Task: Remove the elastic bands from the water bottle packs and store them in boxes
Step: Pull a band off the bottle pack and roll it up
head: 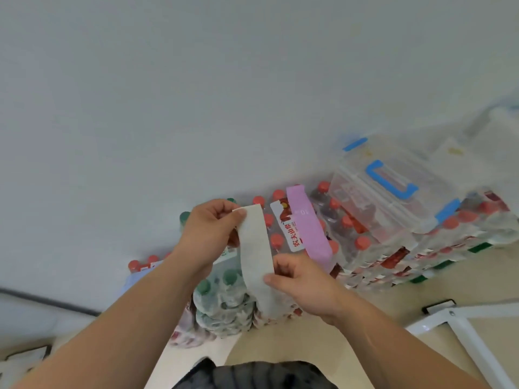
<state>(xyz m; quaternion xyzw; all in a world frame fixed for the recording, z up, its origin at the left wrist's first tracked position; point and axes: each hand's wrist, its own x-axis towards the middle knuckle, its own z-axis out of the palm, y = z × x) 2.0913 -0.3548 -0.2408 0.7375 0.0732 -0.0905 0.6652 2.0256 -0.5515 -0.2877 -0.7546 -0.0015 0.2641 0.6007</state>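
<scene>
Left hand (209,231): pinches the upper end of the pale band (255,248). Right hand (300,279): pinches its lower stretch. Water bottle packs (373,256): stacked against the wall. Clear box (393,192): blue handle, lid on, atop the packs to the right, nearer the right hand. Pale band: long axis near upright; whether its foot is free of the green-capped pack (224,299) cannot be told. Pink band (309,231): across a red-capped pack.

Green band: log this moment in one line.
left hand: pinches pale green band top | right hand: pinches it lower | pink band: on pack
</scene>
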